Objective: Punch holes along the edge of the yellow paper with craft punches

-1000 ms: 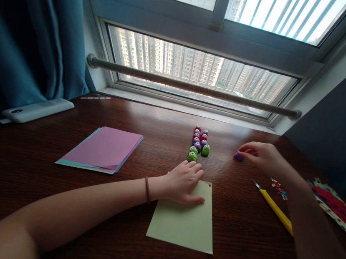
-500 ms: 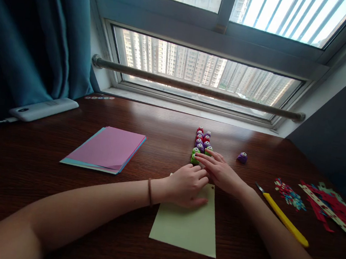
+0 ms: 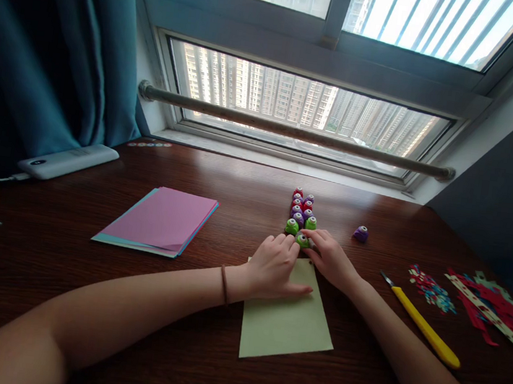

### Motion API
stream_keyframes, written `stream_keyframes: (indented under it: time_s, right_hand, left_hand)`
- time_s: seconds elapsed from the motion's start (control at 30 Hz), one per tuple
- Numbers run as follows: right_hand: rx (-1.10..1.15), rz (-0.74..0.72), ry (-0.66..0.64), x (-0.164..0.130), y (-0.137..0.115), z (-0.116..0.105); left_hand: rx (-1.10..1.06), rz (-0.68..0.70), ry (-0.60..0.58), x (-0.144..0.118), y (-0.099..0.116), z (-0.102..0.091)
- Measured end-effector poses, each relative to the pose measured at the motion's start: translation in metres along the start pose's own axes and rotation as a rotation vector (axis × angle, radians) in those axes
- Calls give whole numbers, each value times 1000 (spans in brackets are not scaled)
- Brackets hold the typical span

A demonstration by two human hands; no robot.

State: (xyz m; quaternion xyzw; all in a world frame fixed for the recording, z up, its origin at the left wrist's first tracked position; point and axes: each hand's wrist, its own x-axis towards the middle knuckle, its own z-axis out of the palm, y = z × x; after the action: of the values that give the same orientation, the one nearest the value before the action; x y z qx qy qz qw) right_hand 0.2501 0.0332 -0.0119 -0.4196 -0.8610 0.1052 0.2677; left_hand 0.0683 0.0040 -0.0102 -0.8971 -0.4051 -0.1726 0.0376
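Note:
A pale yellow-green sheet of paper (image 3: 283,338) lies on the table under my left hand (image 3: 275,269). That hand presses on its upper part, with the thumb stretched out across it and the fingertips hidden at the far edge. A small dark star-shaped mark shows at the sheet's top right corner. My right hand (image 3: 330,257) has its thumb and fingers around a small green craft punch (image 3: 301,240) with a white top, just beyond the sheet's far edge. Beyond it stand two rows of similar punches (image 3: 297,217) in green, purple and red.
A lone purple punch (image 3: 360,233) stands to the right. Nearer are a yellow-handled craft knife (image 3: 427,325), a pile of paper confetti (image 3: 434,290) and punched paper strips (image 3: 494,308). On the left lie stacked coloured papers (image 3: 157,217) and a white power strip-like device (image 3: 68,161).
My right hand has taken the nearest green punch out of the row and brought it right, toward the sheet. The sheet has turned anticlockwise under my left hand.

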Motion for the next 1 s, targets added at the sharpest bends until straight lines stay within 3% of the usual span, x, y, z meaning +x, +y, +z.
stream_keyframes:
  time_s: [0.2, 0.4, 0.53, 0.73, 1.0]
  right_hand:
    - [231, 110, 107, -3, 3, -8]
    - [463, 247, 119, -36, 2, -16]
    - [472, 335, 133, -54, 7, -15]
    - [481, 374, 118, -56, 5, -18]
    - [245, 362, 126, -58, -2, -17]
  left_hand:
    - [8, -37, 0, 2, -3, 5]
    - [-3, -21, -6, 5, -5, 6]
    - [-12, -5, -11, 5, -5, 6]
    - [-14, 7, -17, 4, -4, 6]
    - [-14, 5, -17, 5, -5, 7]
